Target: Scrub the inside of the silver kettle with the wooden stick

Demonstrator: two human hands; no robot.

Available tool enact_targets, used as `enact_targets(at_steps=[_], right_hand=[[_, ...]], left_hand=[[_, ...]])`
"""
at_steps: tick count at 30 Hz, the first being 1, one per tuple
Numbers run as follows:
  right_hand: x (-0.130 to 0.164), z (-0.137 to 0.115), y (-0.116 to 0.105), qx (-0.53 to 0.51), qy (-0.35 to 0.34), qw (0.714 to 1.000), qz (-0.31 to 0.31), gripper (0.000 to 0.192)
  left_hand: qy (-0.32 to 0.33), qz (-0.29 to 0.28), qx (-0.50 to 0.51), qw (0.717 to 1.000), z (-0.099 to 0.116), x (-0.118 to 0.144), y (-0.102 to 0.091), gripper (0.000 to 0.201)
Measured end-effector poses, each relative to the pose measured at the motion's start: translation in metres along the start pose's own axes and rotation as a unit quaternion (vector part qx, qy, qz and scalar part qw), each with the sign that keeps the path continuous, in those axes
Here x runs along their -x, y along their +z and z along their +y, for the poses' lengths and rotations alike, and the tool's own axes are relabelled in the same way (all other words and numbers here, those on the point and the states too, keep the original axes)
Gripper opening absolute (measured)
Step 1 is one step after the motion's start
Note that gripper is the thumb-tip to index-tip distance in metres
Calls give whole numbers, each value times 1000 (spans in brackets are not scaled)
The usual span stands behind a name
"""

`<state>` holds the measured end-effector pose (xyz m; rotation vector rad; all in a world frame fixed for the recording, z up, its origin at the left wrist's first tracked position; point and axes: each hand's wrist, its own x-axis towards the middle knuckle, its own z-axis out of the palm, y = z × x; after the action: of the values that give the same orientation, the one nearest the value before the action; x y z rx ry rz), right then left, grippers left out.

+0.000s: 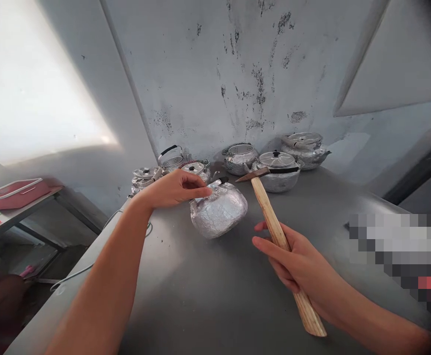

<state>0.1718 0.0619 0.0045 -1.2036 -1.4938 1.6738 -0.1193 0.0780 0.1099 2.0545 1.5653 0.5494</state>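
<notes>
My left hand (pixel 180 188) grips the top of a dented silver kettle (pixel 221 212), which is tilted over the grey table. The kettle's dark-tipped part shows just past my fingertips; the rest of its top is hidden by the hand. In my right hand (pixel 293 256) is a hammer (pixel 272 212) with a pale wooden handle, held around the middle of the handle. Its rusty brown head is up and to the right of the kettle, apart from it, and overlaps the view of a lidded pot behind.
Several silver kettles and pots stand along the wall, among them a lidded pot (pixel 280 180) and a kettle (pixel 239 159). A thin cable runs along the left edge of the grey table (pixel 200 296). Farther left, a pink basket (pixel 16 193) sits on a shelf.
</notes>
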Motion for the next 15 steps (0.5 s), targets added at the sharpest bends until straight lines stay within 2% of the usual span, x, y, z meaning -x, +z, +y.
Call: enact_targets(at_steps=[2,5,8,11,15], right_hand=[[0,0,0,5,6,1000,-6,43],[-1,1,1,8,6,1000,-11,39],[-3,2,1,13,3,1000,-16,35],[-3,4,1,11,2,1000,-23,33],[-1,6,-1,-12,-12,999,-31,32]], left_hand=[[-18,9,-7,1000,1,1,0,51],[-54,56,-19,997,3,-3,6,66],[-75,85,-14,993,3,-10,14,70],[-66,82,7,994,1,-13,16,66],[-50,67,31,996,-2,-10,10,48]])
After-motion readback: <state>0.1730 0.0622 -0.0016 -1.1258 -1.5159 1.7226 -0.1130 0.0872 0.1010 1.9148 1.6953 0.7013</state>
